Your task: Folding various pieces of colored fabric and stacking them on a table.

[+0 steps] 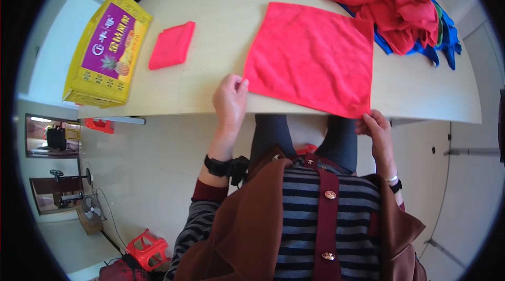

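We clamp the grip of our left hand [230, 100] and right hand [377, 131] on near corners of the spread red cloth [311, 57]; it lies on the surface [221, 18] between a folded cloth [172, 46] and a fabric heap [394, 12].

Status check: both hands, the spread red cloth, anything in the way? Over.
Left hand on spread red cloth, near left corner; right hand on near right corner. Cloth open, lightly wrinkled. Mixed cloth pile crowds far right corner.

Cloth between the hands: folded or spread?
Spread: the red cloth lies open, roughly square, left hand and right hand at its near corners.
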Demonstrator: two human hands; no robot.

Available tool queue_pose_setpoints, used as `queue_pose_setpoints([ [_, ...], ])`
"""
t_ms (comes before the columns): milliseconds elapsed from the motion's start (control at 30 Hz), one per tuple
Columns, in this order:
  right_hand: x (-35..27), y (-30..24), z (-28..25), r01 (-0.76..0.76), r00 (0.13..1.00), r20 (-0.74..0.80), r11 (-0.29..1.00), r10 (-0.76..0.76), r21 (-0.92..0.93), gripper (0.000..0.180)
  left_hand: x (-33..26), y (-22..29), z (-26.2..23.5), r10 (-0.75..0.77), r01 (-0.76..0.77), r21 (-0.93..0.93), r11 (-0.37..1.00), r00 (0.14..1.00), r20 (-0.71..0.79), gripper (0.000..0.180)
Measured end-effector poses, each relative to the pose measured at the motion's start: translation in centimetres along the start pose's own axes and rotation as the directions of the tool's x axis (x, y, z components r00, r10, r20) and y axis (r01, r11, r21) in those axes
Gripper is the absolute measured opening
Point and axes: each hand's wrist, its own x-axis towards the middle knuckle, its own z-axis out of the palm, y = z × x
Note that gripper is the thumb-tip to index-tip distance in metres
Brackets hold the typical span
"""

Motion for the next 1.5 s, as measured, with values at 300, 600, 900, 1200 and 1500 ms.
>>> queue_pose_setpoints([
  [300,0.7,-0.3,-0.1,0.044,0.999,0.015,0.998,-0.044,0.036,0.016,5.0,3.2,-1.1,-0.161,0.286,-0.701,0.654,0.957,0.24,0.017],
  [600,-0.3,-0.3,-0.3,0.046,0.999,0.005,0.999,-0.046,0.019,0.015,1.4,-0.5,0.7,-0.16,0.2,-0.185,0.962,0.964,0.21,0.018],
  [900,0.2,0.1,0.0,0.069,0.998,-0.007,0.998,-0.069,-0.003,0.014,1.7,1.4,0.0,-0.148,0.096,0.262,0.96,0.971,0.186,0.02],
  [1200,0.5,-2.1,-0.5,0.073,0.994,0.076,0.993,-0.08,0.096,0.014,2.9,0.5,-0.1,-0.247,0.399,-0.489,0.776,0.905,0.346,0.013],
  [1500,-1.1,-15.1,-0.2,0.412,0.871,0.179,0.879,-0.457,0.24,0.016,9.9,9.9,-11.8,0.073,0.153,-0.869,0.471,0.975,0.211,0.016],
])
